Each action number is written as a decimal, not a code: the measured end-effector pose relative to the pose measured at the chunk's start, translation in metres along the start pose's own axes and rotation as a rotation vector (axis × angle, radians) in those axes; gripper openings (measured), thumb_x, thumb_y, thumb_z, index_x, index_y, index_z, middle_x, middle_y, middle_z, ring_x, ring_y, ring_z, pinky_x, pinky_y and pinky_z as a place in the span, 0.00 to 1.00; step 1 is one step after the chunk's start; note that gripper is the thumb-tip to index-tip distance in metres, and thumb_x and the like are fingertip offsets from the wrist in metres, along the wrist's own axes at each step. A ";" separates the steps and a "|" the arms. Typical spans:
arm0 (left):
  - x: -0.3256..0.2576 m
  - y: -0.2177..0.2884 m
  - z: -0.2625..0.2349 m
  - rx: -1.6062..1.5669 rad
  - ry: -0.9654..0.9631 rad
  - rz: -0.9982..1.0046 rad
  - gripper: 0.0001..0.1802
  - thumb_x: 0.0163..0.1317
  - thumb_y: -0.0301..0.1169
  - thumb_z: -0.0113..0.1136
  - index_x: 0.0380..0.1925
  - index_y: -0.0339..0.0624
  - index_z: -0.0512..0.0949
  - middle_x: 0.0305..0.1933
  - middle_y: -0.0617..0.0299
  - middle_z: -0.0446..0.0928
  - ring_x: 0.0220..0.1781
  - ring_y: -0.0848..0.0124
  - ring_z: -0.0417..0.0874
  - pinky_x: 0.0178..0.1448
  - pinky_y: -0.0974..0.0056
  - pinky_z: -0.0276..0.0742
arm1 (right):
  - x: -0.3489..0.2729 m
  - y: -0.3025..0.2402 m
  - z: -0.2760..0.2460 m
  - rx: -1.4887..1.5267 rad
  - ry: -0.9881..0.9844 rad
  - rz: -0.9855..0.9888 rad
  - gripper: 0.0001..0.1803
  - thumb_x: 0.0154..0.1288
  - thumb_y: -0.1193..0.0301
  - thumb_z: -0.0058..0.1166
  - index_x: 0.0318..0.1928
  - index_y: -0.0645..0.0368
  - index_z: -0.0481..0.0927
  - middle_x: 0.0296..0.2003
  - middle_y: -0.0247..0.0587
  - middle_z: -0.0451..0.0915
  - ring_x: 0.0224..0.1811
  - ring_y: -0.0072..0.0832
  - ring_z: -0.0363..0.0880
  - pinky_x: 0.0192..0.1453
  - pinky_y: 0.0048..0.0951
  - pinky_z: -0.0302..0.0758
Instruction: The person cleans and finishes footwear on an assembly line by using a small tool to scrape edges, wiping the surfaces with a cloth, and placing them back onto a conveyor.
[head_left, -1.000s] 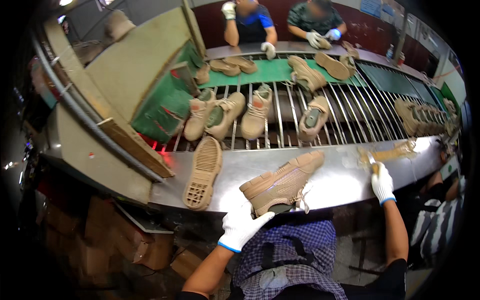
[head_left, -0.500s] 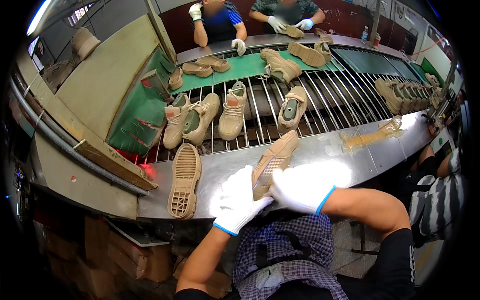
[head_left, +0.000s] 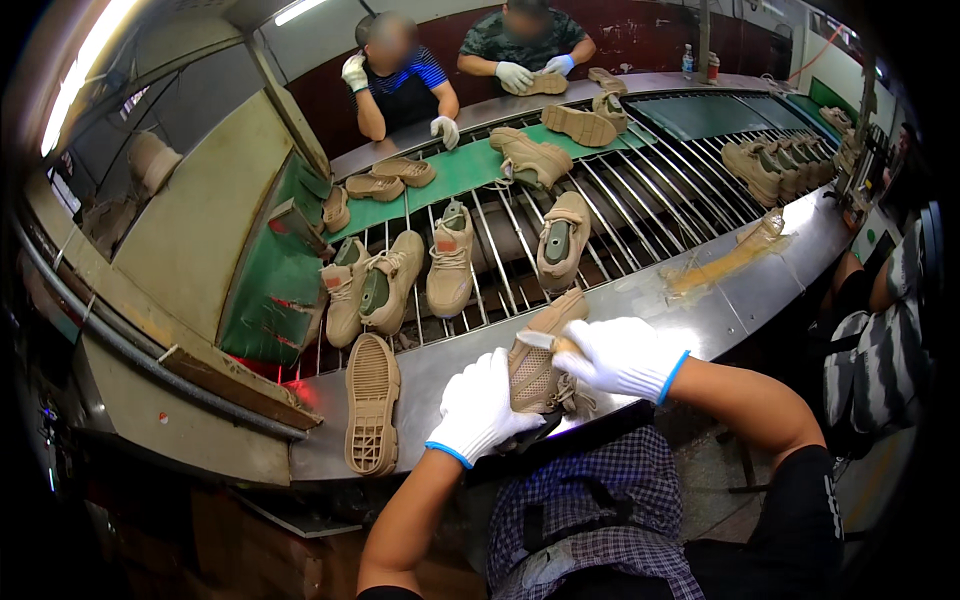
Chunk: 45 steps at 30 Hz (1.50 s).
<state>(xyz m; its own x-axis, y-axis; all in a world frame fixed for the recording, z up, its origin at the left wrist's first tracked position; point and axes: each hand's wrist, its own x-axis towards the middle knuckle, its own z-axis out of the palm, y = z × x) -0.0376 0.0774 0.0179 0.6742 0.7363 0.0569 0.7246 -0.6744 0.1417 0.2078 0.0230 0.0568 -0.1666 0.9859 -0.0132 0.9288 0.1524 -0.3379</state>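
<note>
A gloved left hand [head_left: 478, 402] clasped a tan shoe [head_left: 530, 380], the right hand [head_left: 625, 358] a short-handled tool [head_left: 546, 342]; firm support, light strokes seemed wise

Head fisheye, close above hands [head_left: 622, 358], facing down across bench [head_left: 735, 318].
</note>
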 end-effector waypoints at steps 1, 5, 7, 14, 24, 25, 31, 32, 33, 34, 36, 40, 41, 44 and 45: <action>0.005 0.001 0.002 -0.001 0.017 0.011 0.63 0.45 0.63 0.82 0.71 0.30 0.66 0.60 0.47 0.79 0.58 0.51 0.84 0.60 0.50 0.82 | 0.006 0.004 0.001 -0.001 0.014 0.040 0.25 0.82 0.48 0.49 0.51 0.62 0.77 0.32 0.57 0.87 0.34 0.56 0.89 0.41 0.51 0.85; 0.009 -0.004 0.007 -0.003 -0.001 0.054 0.67 0.46 0.64 0.82 0.74 0.28 0.63 0.64 0.44 0.78 0.61 0.49 0.84 0.63 0.49 0.82 | -0.010 0.013 0.041 -0.181 0.025 -0.395 0.17 0.82 0.59 0.48 0.50 0.61 0.77 0.34 0.59 0.82 0.32 0.55 0.88 0.40 0.54 0.86; 0.008 -0.007 -0.001 -0.035 -0.073 0.034 0.68 0.45 0.64 0.83 0.75 0.28 0.63 0.67 0.41 0.77 0.63 0.45 0.84 0.67 0.49 0.81 | -0.015 -0.016 0.045 0.116 -0.150 -0.045 0.18 0.82 0.58 0.49 0.50 0.63 0.77 0.32 0.59 0.82 0.31 0.53 0.88 0.36 0.52 0.86; -0.002 -0.009 -0.037 -0.038 -0.306 0.031 0.64 0.47 0.60 0.83 0.74 0.29 0.64 0.67 0.39 0.77 0.69 0.45 0.81 0.71 0.48 0.80 | -0.048 0.098 0.091 0.601 0.405 0.518 0.26 0.77 0.46 0.54 0.60 0.53 0.78 0.29 0.47 0.86 0.29 0.38 0.88 0.36 0.41 0.85; 0.102 0.061 -0.001 -0.040 -0.160 -0.067 0.42 0.58 0.57 0.76 0.64 0.39 0.77 0.59 0.47 0.84 0.58 0.49 0.88 0.58 0.47 0.85 | -0.053 0.123 0.104 0.279 0.579 0.494 0.25 0.71 0.50 0.62 0.58 0.53 0.79 0.39 0.56 0.88 0.40 0.58 0.88 0.47 0.53 0.84; 0.096 0.057 -0.011 -0.153 -0.042 0.003 0.41 0.58 0.58 0.75 0.62 0.39 0.79 0.55 0.47 0.86 0.56 0.49 0.90 0.58 0.47 0.86 | -0.052 0.126 0.108 0.261 0.661 0.455 0.25 0.70 0.51 0.62 0.58 0.52 0.79 0.39 0.56 0.88 0.41 0.58 0.88 0.48 0.54 0.84; 0.002 0.033 -0.094 -0.393 0.485 0.267 0.43 0.48 0.38 0.89 0.62 0.37 0.76 0.50 0.46 0.86 0.47 0.49 0.91 0.53 0.55 0.88 | -0.054 0.129 0.111 0.348 0.500 0.473 0.24 0.69 0.57 0.58 0.62 0.51 0.78 0.46 0.57 0.88 0.44 0.58 0.88 0.53 0.54 0.84; -0.017 0.019 -0.091 -0.334 0.486 0.263 0.48 0.47 0.37 0.90 0.66 0.38 0.72 0.51 0.46 0.87 0.49 0.51 0.92 0.54 0.55 0.89 | -0.052 0.124 0.113 0.365 0.500 0.432 0.24 0.68 0.59 0.57 0.62 0.52 0.78 0.48 0.57 0.88 0.46 0.58 0.88 0.55 0.53 0.84; -0.037 0.005 -0.082 -0.278 0.496 0.255 0.53 0.46 0.35 0.90 0.70 0.40 0.67 0.53 0.46 0.88 0.51 0.53 0.93 0.54 0.54 0.90 | -0.048 0.116 0.111 0.397 0.419 0.399 0.24 0.68 0.60 0.56 0.62 0.52 0.78 0.49 0.57 0.87 0.47 0.58 0.88 0.55 0.53 0.84; -0.054 -0.010 -0.065 -0.177 0.420 0.143 0.55 0.46 0.36 0.91 0.71 0.40 0.66 0.52 0.45 0.87 0.49 0.49 0.93 0.53 0.53 0.90 | -0.043 0.107 0.108 0.426 0.337 0.365 0.24 0.68 0.60 0.56 0.62 0.52 0.78 0.49 0.58 0.87 0.48 0.58 0.87 0.56 0.52 0.83; -0.075 -0.030 -0.018 -0.211 0.253 -0.139 0.54 0.49 0.43 0.88 0.72 0.43 0.66 0.52 0.44 0.87 0.48 0.45 0.92 0.54 0.50 0.89 | -0.042 0.088 0.096 0.407 0.145 0.312 0.24 0.69 0.61 0.55 0.63 0.53 0.78 0.48 0.61 0.87 0.50 0.60 0.87 0.56 0.52 0.83; -0.082 -0.024 0.018 -0.266 0.178 -0.143 0.49 0.56 0.49 0.83 0.72 0.44 0.68 0.62 0.44 0.81 0.55 0.44 0.88 0.60 0.47 0.86 | -0.054 0.068 0.059 0.330 0.129 0.203 0.23 0.70 0.60 0.61 0.59 0.60 0.79 0.41 0.59 0.86 0.42 0.54 0.88 0.50 0.48 0.83; -0.074 -0.019 0.011 -0.289 0.217 -0.084 0.48 0.56 0.49 0.82 0.72 0.44 0.69 0.64 0.44 0.79 0.57 0.44 0.87 0.61 0.48 0.85 | -0.056 0.064 0.047 0.283 0.102 0.150 0.23 0.71 0.59 0.62 0.58 0.61 0.80 0.40 0.58 0.86 0.41 0.52 0.88 0.49 0.47 0.83; -0.046 -0.010 -0.006 -0.346 0.114 -0.069 0.48 0.59 0.54 0.78 0.74 0.43 0.69 0.68 0.47 0.78 0.63 0.44 0.85 0.65 0.48 0.83 | -0.052 0.043 0.011 0.028 -0.067 0.065 0.25 0.74 0.51 0.59 0.57 0.60 0.82 0.36 0.58 0.86 0.38 0.51 0.88 0.45 0.48 0.83; -0.035 -0.007 -0.015 -0.336 0.015 -0.072 0.49 0.60 0.57 0.75 0.75 0.43 0.68 0.70 0.47 0.78 0.64 0.45 0.85 0.66 0.48 0.83 | -0.049 0.036 0.003 -0.054 -0.118 0.059 0.26 0.75 0.50 0.58 0.57 0.60 0.82 0.35 0.58 0.86 0.37 0.51 0.88 0.45 0.49 0.83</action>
<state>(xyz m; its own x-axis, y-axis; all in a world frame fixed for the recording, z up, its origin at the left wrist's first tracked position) -0.0681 0.0573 0.0297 0.6194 0.7835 0.0490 0.6810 -0.5674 0.4630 0.2488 -0.0196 0.0426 -0.1464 0.9788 -0.1432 0.9541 0.1015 -0.2818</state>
